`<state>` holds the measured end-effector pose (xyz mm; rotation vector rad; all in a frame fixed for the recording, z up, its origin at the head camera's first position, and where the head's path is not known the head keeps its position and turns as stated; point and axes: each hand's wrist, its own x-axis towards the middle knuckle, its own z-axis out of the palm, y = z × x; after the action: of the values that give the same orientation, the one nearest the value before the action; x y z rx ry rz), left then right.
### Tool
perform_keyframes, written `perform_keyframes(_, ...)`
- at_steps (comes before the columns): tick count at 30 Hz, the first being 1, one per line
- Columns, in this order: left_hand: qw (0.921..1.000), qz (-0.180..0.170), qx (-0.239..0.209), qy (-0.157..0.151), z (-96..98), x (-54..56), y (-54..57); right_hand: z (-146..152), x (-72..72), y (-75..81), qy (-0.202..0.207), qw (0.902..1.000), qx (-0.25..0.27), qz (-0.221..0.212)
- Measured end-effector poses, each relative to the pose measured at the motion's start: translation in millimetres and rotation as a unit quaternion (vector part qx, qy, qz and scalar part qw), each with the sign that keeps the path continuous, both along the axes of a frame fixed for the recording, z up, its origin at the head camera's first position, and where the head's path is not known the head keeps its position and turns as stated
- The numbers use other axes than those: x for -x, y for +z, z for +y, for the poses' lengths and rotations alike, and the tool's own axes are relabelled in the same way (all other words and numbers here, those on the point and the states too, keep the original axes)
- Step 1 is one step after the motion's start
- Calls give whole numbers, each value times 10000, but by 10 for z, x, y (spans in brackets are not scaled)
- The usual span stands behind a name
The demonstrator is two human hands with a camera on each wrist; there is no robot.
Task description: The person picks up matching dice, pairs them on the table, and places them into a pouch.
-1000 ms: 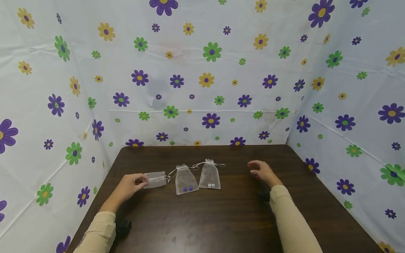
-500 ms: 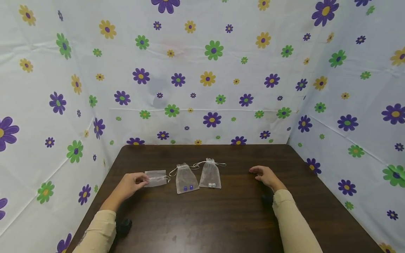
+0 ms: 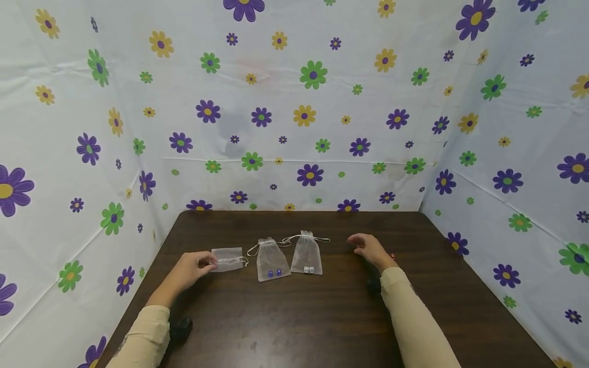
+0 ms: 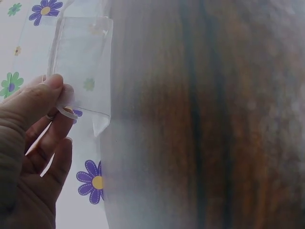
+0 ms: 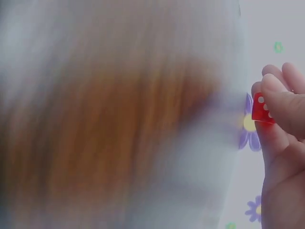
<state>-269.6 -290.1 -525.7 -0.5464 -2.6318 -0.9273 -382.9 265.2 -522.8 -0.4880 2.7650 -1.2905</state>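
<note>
My left hand (image 3: 193, 268) pinches a small sheer white drawstring bag (image 3: 227, 259); the left wrist view shows the bag (image 4: 83, 62) between thumb and fingers. A red translucent die with white pips (image 5: 260, 109) is pinched between the thumb and fingers of my right hand (image 3: 371, 250), which is at the right side of the table. Just beyond that wrist lies another small red die (image 3: 392, 256). Between the hands lie two more sheer bags, one (image 3: 271, 258) with two blue dice (image 3: 270, 274), the other (image 3: 306, 253) with two white dice (image 3: 309, 269).
The dark brown wooden table (image 3: 285, 322) has its back edge against a white flowered cloth (image 3: 276, 184). The same cloth rises at the left and right sides. White drawstrings (image 3: 319, 239) from the two middle bags lie loosely on the tabletop.
My right hand shifted slightly right, then left toward the bags, and a red die shows beside its wrist. My left hand stays on its bag.
</note>
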Motion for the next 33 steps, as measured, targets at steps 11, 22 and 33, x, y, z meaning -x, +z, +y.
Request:
perform_keyframes(11,9999,-96,-26,26,34,-15,1,-187,122,-95,196,9996,0,-198)
perform_keyframes(22,10000,-16,-20,12,61,-11,4,-202,90,-70,449,9989,-119,-37)
perform_keyframes(33,10000,-66,51,15,58,-5,10,-99,53,13,434,9985,-130,297)
